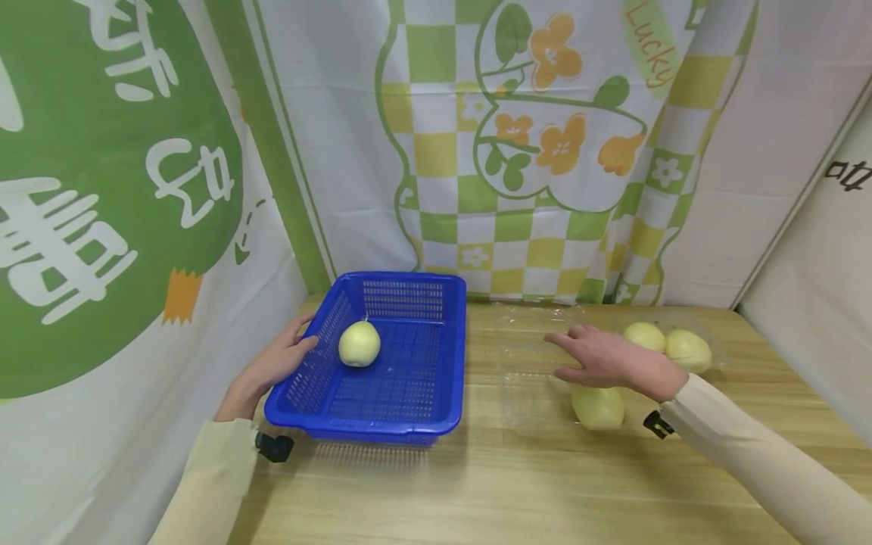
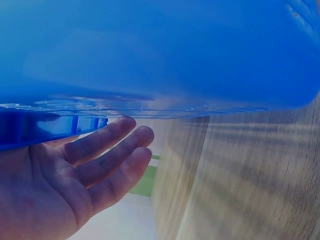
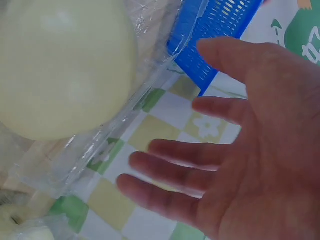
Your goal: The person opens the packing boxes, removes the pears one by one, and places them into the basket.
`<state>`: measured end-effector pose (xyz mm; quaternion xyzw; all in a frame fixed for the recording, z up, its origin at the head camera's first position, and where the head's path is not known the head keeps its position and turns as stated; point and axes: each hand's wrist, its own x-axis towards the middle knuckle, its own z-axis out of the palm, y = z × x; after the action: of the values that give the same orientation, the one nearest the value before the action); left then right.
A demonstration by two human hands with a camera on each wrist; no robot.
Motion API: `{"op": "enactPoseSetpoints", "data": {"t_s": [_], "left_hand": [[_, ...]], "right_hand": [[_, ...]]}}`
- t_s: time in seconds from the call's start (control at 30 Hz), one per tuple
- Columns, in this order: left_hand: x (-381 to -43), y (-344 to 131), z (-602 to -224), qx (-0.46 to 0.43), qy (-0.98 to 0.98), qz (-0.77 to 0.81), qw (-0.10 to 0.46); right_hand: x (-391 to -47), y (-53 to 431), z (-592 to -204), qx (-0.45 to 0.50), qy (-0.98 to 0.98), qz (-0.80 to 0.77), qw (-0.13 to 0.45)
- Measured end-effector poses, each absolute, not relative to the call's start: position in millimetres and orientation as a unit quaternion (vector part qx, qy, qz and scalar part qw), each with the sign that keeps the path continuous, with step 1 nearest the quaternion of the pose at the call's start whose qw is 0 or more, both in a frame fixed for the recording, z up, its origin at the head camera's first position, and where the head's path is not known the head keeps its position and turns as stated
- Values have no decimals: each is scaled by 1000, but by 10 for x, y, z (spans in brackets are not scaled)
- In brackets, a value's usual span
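A blue plastic basket [image 1: 450, 356] stands on the table with one pale yellow pear [image 1: 359, 344] inside, its stem up. My left hand [image 1: 275, 365] rests at the basket's left rim; in the left wrist view its fingers [image 2: 112, 182] extend loosely beneath the rim, thumb hidden. To the right, my right hand [image 1: 599, 356] hovers with spread, empty fingers over a clear plastic container [image 1: 521, 409]. Another pear [image 1: 598, 409] lies below that hand, and shows large in the right wrist view, apart from the fingers [image 3: 170, 195].
Two more pears [image 1: 688, 350] sit at the back right in clear plastic. A checked green and yellow curtain [image 1: 497, 227] hangs behind the wooden table [image 1: 545, 492]. Cloth walls [image 1: 225, 303] stand close on the left and right.
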<state>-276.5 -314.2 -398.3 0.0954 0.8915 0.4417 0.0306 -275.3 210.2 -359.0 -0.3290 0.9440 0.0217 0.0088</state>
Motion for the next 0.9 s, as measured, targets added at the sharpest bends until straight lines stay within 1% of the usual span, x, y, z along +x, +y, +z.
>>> {"op": "enactPoseSetpoints", "data": {"t_s": [0.2, 0.53, 0.73, 0.9], "left_hand": [[-2770, -3136, -3970, 99, 892, 441, 27], [-2785, -3137, -3998, 93, 891, 443, 30], [-2787, -3140, -3992, 100, 894, 437, 24], [-2777, -3148, -3983, 99, 895, 435, 23]], "right_hand": [[-2698, 2187, -3614, -302, 952, 2, 57], [-2647, 2216, -3774, -280, 953, -56, 105], [-2636, 2216, -3881, -289, 950, -57, 100], [-2624, 2221, -3967, -310, 946, -54, 75]]}}
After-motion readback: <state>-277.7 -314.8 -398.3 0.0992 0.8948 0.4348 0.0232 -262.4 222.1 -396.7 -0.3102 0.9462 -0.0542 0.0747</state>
